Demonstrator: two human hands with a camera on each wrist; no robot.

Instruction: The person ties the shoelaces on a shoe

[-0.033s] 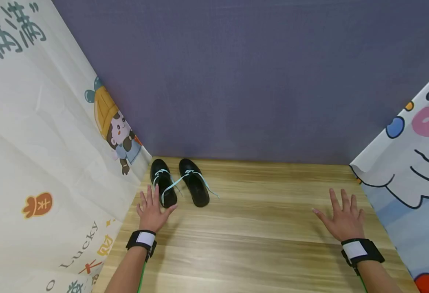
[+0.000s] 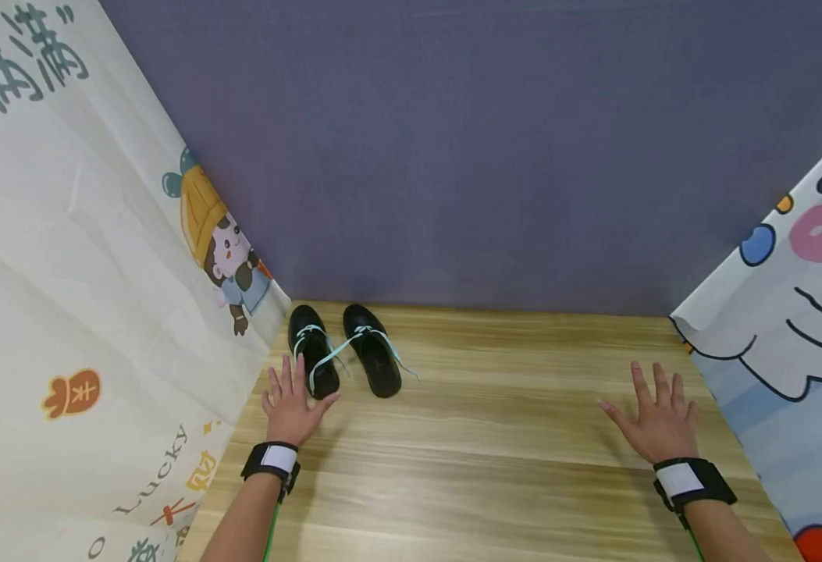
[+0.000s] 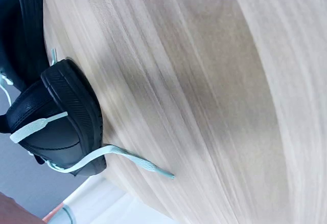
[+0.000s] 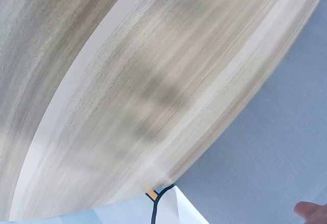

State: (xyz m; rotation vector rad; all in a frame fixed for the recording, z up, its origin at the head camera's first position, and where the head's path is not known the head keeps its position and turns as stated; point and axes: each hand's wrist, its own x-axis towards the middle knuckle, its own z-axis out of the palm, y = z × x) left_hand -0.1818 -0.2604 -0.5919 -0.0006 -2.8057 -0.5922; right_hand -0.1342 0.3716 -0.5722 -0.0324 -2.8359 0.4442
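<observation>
Two black shoes stand side by side at the far left of the wooden surface, a left shoe (image 2: 301, 318) and a right shoe (image 2: 381, 367). Pale blue laces (image 2: 332, 356) hang loose from both, and one end trails onto the wood. My left hand (image 2: 290, 412) is spread just in front of the left shoe, its fingertips overlapping that shoe in the head view; whether they touch cannot be told. In the left wrist view a shoe (image 3: 56, 116) shows its sole edge and a lace end on the wood. Far to the right, my right hand (image 2: 662, 428) is spread above the surface, holding nothing.
A wood-grain surface (image 2: 495, 437) lies under both hands. Behind it rises a grey-purple cloth wall (image 2: 481, 156). White printed cloths border the left side (image 2: 66, 297) and the right side (image 2: 804, 328). Each wrist wears a black strap (image 2: 695, 480).
</observation>
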